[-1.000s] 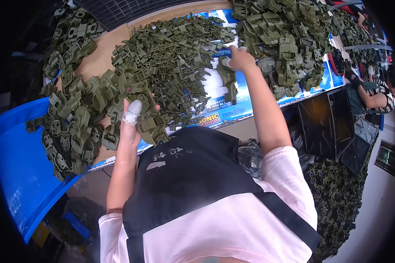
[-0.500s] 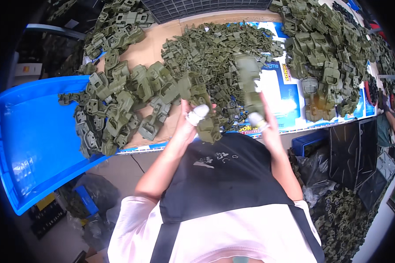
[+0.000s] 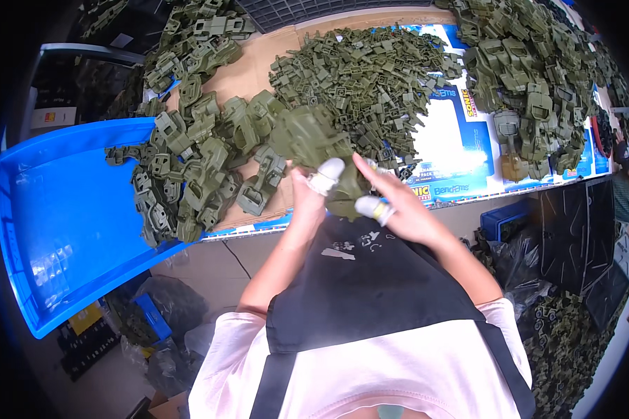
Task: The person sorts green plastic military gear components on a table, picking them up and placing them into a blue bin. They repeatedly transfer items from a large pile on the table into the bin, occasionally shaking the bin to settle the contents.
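Olive-green plastic toy vehicle bodies (image 3: 307, 133) are between my hands at the table's near edge, blurred by motion. My left hand (image 3: 316, 187), with a white cover on its thumb, is closed around their near left side. My right hand (image 3: 393, 202), its thumb covered too, closes on the right side, its fingers partly hidden. The lower green end (image 3: 346, 201) shows between the two thumbs. Whether the parts are joined or just held together, I cannot tell. Beyond my hands lies a heap of small green plastic parts (image 3: 349, 77).
A blue tray (image 3: 70, 216) stands at the left, with larger green vehicle bodies (image 3: 189, 153) overlapping its right side. Another pile of vehicle bodies (image 3: 531, 84) lies at the right. A black crate (image 3: 328, 10) stands at the back. Black panels (image 3: 573, 237) lean below the right side.
My right hand has moved left and nearer with the green part it held apart before, meeting my left hand. The held parts now overlap in front of the small-parts heap.
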Available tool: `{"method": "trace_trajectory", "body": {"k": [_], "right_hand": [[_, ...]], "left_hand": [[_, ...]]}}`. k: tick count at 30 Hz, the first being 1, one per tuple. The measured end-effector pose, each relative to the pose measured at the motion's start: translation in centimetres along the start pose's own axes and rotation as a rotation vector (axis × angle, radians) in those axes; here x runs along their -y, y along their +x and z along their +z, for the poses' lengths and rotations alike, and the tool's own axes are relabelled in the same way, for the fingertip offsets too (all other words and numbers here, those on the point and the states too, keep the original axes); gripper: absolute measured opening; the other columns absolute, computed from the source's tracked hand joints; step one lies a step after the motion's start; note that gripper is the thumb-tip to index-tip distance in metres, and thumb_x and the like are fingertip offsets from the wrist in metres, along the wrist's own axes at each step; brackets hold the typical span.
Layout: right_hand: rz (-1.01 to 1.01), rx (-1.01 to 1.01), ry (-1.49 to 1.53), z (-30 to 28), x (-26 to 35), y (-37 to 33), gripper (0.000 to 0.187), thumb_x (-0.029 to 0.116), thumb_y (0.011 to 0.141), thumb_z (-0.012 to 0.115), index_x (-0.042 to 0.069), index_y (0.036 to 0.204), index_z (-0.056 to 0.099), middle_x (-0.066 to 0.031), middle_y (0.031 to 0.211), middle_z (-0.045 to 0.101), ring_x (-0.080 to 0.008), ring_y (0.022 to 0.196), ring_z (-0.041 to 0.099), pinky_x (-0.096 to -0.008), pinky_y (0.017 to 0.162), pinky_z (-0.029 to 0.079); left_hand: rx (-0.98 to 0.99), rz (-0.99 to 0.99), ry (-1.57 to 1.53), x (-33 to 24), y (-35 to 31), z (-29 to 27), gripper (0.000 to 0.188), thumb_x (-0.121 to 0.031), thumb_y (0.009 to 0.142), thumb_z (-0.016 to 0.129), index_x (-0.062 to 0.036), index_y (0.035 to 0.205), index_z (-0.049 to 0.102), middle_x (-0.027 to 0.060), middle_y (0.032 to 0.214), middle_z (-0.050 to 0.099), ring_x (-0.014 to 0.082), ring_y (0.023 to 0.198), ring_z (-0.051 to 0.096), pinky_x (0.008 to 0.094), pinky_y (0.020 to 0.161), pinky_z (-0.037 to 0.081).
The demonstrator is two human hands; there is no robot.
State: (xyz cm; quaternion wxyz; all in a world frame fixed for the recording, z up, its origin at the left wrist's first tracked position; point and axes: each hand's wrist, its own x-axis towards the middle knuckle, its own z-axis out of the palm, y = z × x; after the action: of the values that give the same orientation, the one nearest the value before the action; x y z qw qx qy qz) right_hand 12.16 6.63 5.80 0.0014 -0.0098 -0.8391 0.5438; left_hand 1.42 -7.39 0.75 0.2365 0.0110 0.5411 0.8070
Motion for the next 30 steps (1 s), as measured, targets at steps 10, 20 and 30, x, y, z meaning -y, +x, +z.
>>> {"method": "trace_trajectory", "body": {"k": [10,20,30], "right_hand": [[0.233,-0.028,0.530,-0.3,-3.8,0.1,0.070,0.031,0.081,0.064,-0.002,0.133,0.031,-0.0144,0.126,0.048,-0.0221,0.117,0.045,-0.0333,0.094,0.038],[0.078,0.305,-0.359,-2.1,-0.7,-2.5,0.058,0.014,0.077,0.054,-0.001,0.130,0.036,-0.0267,0.118,0.049,-0.0372,0.108,0.050,-0.0417,0.092,0.041],[0.121,0.293,-0.437,-0.9,0.1,-2.0,0.058,0.024,0.078,0.059,-0.004,0.126,0.040,-0.0228,0.104,0.054,-0.0372,0.091,0.057,-0.0399,0.084,0.045]], "left_hand": [[0.047,0.131,-0.169,-3.8,0.1,-3.0,0.073,-0.032,0.080,0.064,-0.0182,0.138,0.022,0.0120,0.138,0.032,0.0264,0.125,0.034,0.0462,0.104,0.025],[1.134,0.043,1.374,-6.8,-0.8,1.3,0.074,-0.015,0.073,0.061,-0.0087,0.138,0.025,0.0195,0.112,0.055,0.0294,0.110,0.050,0.0448,0.103,0.024],[1.005,0.064,1.355,-6.3,-1.5,0.5,0.068,-0.012,0.068,0.064,-0.0093,0.131,0.038,0.0161,0.098,0.059,0.0296,0.096,0.055,0.0401,0.098,0.031]]}}
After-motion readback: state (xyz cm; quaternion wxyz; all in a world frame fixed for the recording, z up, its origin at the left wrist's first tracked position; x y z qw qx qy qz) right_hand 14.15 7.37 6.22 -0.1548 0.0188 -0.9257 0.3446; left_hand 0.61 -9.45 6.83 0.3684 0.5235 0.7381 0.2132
